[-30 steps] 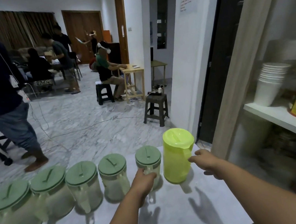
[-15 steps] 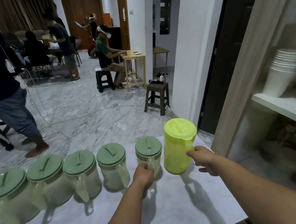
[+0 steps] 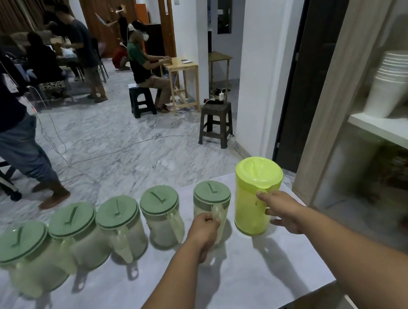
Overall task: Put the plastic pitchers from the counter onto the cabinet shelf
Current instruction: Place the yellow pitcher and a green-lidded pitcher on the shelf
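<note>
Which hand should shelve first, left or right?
Right. The right hand is at the handle of the yellow-green pitcher, nearest the cabinet shelf on that side. The left hand has its grip on the green-lidded pitcher, farther from the shelf.

Green-lidded pitcher (image 3: 212,206) handle is gripped by L hand (image 3: 205,227); yellow-green pitcher (image 3: 255,197) handle is held by R hand (image 3: 282,208).

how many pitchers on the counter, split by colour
Clear pitchers with green lids: 5
Yellow-green pitcher: 1
Total: 6
</note>
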